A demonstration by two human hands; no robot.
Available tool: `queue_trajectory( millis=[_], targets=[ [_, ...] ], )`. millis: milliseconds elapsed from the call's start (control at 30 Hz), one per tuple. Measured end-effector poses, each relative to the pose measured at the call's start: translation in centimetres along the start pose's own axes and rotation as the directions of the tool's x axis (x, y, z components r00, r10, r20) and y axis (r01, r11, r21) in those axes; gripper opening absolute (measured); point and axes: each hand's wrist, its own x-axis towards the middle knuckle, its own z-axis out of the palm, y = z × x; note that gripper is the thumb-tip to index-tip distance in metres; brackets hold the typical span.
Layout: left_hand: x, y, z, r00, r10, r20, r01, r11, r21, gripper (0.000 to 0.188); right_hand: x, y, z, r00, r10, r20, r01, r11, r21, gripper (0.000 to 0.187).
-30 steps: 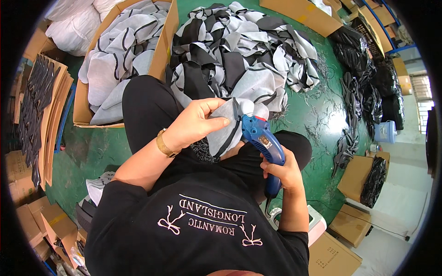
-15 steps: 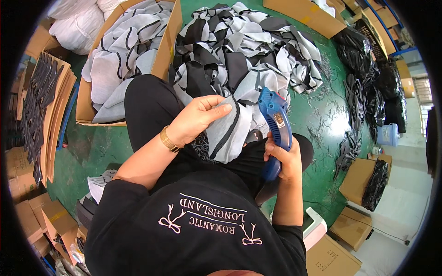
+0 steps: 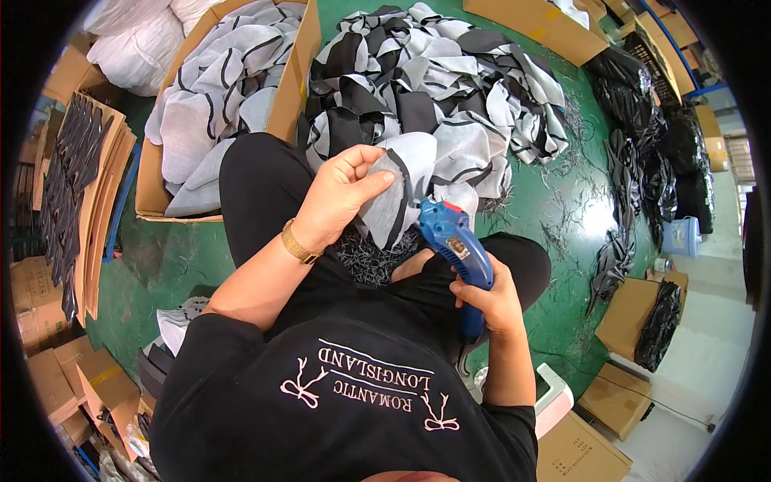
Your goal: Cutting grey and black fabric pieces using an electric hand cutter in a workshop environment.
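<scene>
My left hand (image 3: 347,191) is closed, its thumb and fingers pinching a light grey fabric piece (image 3: 419,153) with a black band along it. Wrapped round the handle of blue electric scissors (image 3: 458,239) is my right hand (image 3: 496,296). The head of the scissors points up and left, right beside the fabric's black band; I cannot tell whether the blade touches it. Beyond my knees lies a big heap of grey and black fabric pieces (image 3: 462,149), partly hidden behind the held piece. Dark trimmed strips (image 3: 371,259) are piled between my legs.
A cardboard box (image 3: 299,84) full of grey fabric pieces stands left of the heap. Stacked flat cardboard (image 3: 112,189) is further left. On the right are black plastic bags (image 3: 642,120) and a pale blue bucket (image 3: 681,236). Dark scraps litter the green floor (image 3: 572,205).
The electric scissors have moved left and down, and their head has swung toward the fabric. My left hand has shifted slightly, with the held piece turned and lifted.
</scene>
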Motion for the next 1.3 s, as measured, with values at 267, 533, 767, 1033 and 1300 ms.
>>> queue_trajectory(
  millis=[267,533,767,1033,1300],
  targets=[
    [-0.9,1.5,0.8,1.000,0.005,-0.010,-0.003,0.988,0.156,0.025,0.1,-0.7,0.2,0.997,0.062,0.034,-0.061,0.997,-0.049,0.031],
    [-1.3,2.7,0.7,0.997,-0.065,0.047,0.049,0.957,0.286,0.023,-0.1,-0.9,0.0,0.997,0.054,0.052,-0.052,0.998,-0.029,0.031],
    [-1.5,3.4,0.5,0.984,-0.103,0.143,0.038,0.917,0.398,0.021,-0.4,-1.6,-0.5,0.998,0.037,0.058,-0.031,0.994,-0.102,0.034],
    [-1.0,3.4,0.3,0.964,-0.160,0.212,0.071,0.924,0.377,0.019,0.8,-2.1,-0.6,0.996,-0.067,0.052,0.068,0.997,-0.024,0.038],
    [0.0,2.1,-1.9,0.988,-0.122,0.092,0.093,0.959,0.269,0.016,3.4,-1.9,-1.4,0.982,-0.169,-0.089,0.187,0.943,0.275,0.039]
  ],
)
